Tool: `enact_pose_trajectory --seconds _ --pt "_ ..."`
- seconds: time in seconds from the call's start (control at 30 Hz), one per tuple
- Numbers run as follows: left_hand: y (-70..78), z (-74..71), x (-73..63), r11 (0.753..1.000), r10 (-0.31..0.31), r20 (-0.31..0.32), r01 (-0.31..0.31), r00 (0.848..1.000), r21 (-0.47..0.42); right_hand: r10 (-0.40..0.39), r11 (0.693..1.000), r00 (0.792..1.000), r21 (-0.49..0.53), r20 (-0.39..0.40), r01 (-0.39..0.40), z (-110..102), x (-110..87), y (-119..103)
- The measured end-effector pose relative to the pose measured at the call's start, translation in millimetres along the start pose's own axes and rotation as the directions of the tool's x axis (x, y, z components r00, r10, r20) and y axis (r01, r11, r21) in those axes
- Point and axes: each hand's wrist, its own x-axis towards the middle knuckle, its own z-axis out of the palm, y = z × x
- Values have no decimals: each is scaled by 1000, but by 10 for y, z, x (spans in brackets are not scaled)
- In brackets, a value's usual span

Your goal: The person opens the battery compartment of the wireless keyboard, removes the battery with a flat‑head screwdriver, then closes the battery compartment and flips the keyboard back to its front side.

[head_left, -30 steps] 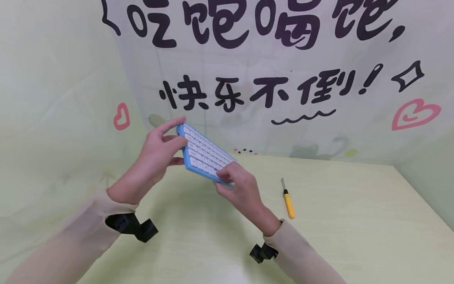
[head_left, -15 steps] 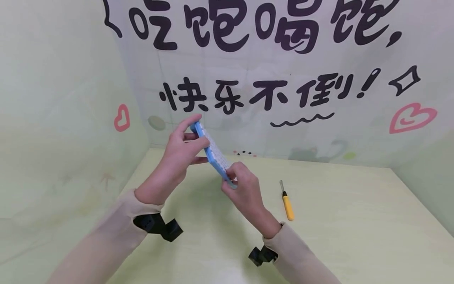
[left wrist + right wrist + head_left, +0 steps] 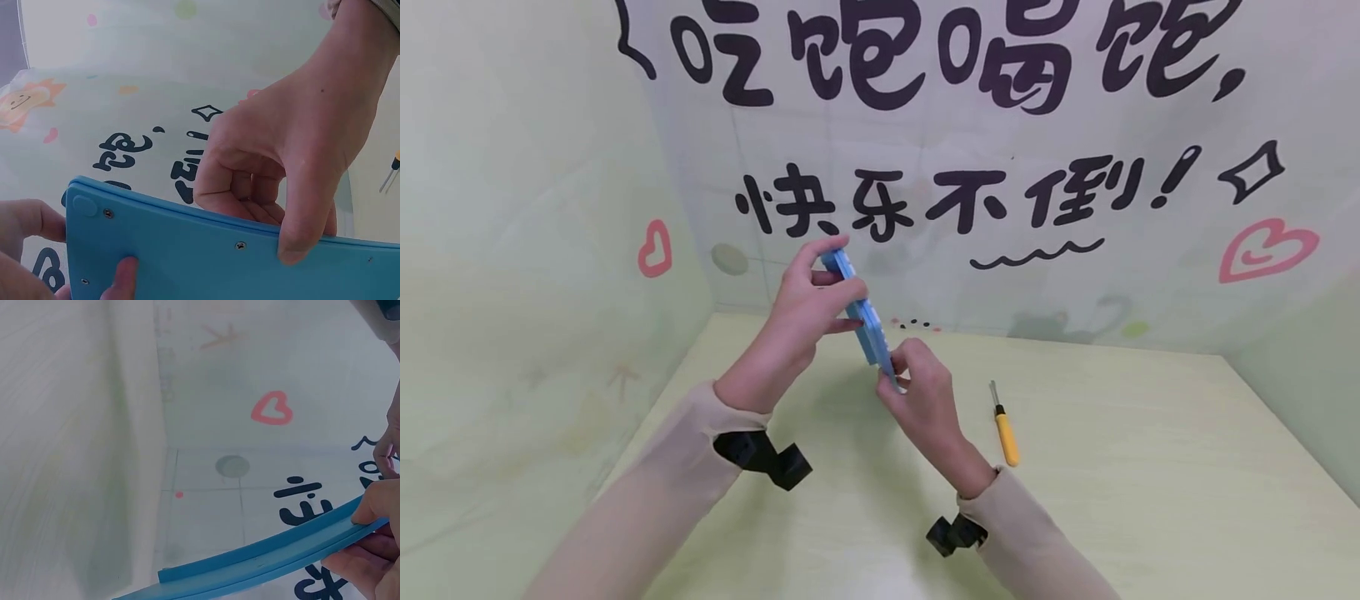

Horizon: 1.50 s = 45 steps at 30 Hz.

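Observation:
A light-blue keyboard [image 3: 874,332] is held up over the table, turned nearly edge-on in the head view. At its upper end my left hand [image 3: 805,308] grips it, thumb on one face and fingers on the other. My right hand [image 3: 925,387] pinches the lower end between thumb and curled fingers. The left wrist view shows the keyboard's underside [image 3: 181,250], with several small screws and a round foot near one corner. A raised ridge runs along the keyboard [image 3: 250,562] in the right wrist view. The key side is mostly hidden now.
A screwdriver [image 3: 1007,437] with a yellow handle lies on the pale table [image 3: 1120,467], to the right of my right hand. Behind the table stands a printed cloth backdrop [image 3: 970,283], and cloth also hangs at both sides.
My left hand has moved right, turning the keyboard from showing its white keys to nearly edge-on. My right hand has shifted slightly right, still pinching its end. The screwdriver stays on the table.

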Motion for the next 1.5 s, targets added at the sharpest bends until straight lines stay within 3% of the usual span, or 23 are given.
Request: enact_pose_trajectory --seconds 0.3,0.67,0.97,1.13,1.33,1.5 --pt "33 173 52 1000 25 -34 -25 999 -6 28 999 999 35 -40 -27 -51 35 43" --pt "-9 371 118 990 138 -42 -136 990 40 106 989 988 120 -114 -92 -99 32 113" --pt "-80 377 230 983 183 -17 -182 983 25 196 955 975 245 -101 -167 -99 90 175" --pt "-167 353 296 974 222 -2 -222 975 55 229 948 968 248 -100 -198 -199 149 4" --pt "-360 312 366 924 327 37 -327 944 197 300 924 948 281 -105 -261 -319 199 -134" --pt "-568 253 402 921 317 38 -317 948 225 340 904 935 310 -105 -294 -369 212 -122"
